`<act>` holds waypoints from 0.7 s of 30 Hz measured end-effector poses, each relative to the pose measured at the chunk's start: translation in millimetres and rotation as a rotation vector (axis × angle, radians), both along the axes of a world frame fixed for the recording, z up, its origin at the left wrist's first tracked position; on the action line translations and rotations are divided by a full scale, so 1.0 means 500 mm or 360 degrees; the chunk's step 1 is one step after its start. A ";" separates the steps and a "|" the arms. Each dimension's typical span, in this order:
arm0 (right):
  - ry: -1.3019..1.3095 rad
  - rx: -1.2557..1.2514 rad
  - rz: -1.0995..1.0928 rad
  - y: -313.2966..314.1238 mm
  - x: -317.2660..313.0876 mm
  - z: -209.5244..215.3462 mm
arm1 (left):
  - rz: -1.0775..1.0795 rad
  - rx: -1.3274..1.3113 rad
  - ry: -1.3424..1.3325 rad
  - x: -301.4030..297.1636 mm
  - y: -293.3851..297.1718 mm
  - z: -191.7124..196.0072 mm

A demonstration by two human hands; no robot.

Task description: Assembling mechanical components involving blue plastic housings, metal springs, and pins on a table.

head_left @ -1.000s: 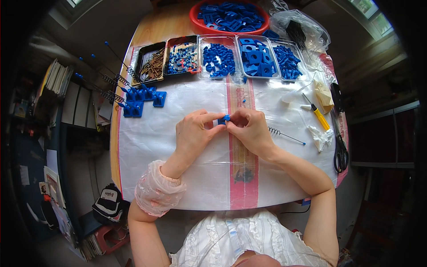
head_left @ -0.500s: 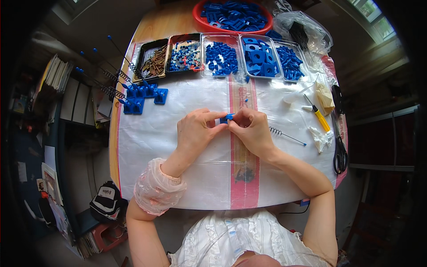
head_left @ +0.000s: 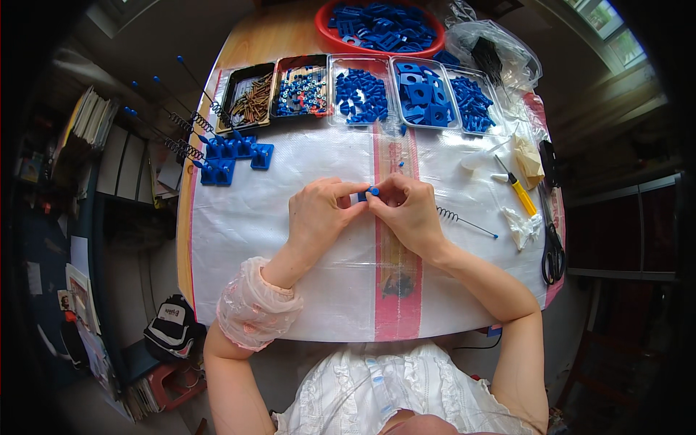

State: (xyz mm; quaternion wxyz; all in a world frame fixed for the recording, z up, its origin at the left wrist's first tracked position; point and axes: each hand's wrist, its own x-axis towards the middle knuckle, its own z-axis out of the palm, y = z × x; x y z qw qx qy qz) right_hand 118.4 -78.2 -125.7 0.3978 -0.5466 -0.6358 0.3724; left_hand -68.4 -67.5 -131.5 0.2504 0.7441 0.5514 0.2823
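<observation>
Over the middle of the table, my left hand (head_left: 320, 210) pinches a small blue plastic part (head_left: 368, 194) between thumb and fingers. My right hand (head_left: 409, 209) is closed on the same part from the other side, thumb and forefinger at its round end. Most of the part is hidden by the fingertips. By my right wrist lies a black coil spring with a thin rod (head_left: 466, 222) and a blue tip, its near end partly hidden by the hand. At the left stand several blue bases (head_left: 225, 158), some carrying springs with blue-tipped rods.
Trays along the back hold brass-coloured screws (head_left: 252, 101), nuts (head_left: 301, 90) and blue parts (head_left: 361, 94). Behind them is a red basin (head_left: 324, 32) of blue pieces. On the right lie a yellow-handled screwdriver (head_left: 523, 197), black scissors (head_left: 554, 254) and crumpled tissue (head_left: 520, 228).
My right fingertips have shifted slightly on the blue part, whose round end has turned a little. Both hands stay in nearly the same place.
</observation>
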 end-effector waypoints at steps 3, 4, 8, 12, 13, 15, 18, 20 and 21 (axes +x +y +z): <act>0.0055 -0.0048 -0.0033 0.001 -0.004 0.000 | -0.0003 0.0007 0.0005 0.000 0.000 0.001; 0.0058 -0.0045 -0.0037 0.001 -0.005 0.001 | -0.0005 0.0012 0.0009 0.000 0.000 0.001; 0.0070 -0.0031 -0.0054 0.000 -0.007 0.001 | -0.0006 0.0012 0.0005 -0.001 0.001 -0.001; 0.0121 -0.0035 -0.0081 -0.001 -0.007 -0.007 | -0.0011 0.0013 0.0011 0.000 0.001 0.000; 0.0130 -0.0035 -0.0084 -0.001 -0.007 -0.007 | -0.0014 0.0012 0.0015 0.000 0.001 0.001; 0.0148 -0.0035 -0.0093 -0.002 -0.008 -0.007 | -0.0011 0.0022 0.0002 -0.001 0.000 0.001; 0.0143 -0.0022 -0.0082 -0.002 -0.007 -0.008 | -0.0004 0.0033 0.0000 0.000 0.000 -0.001; 0.0126 -0.0001 -0.0079 -0.001 -0.008 -0.009 | -0.0004 0.0039 0.0001 -0.001 0.000 -0.003; 0.0118 0.0009 -0.0077 -0.001 -0.008 -0.009 | -0.0007 0.0042 -0.0002 -0.001 0.000 -0.003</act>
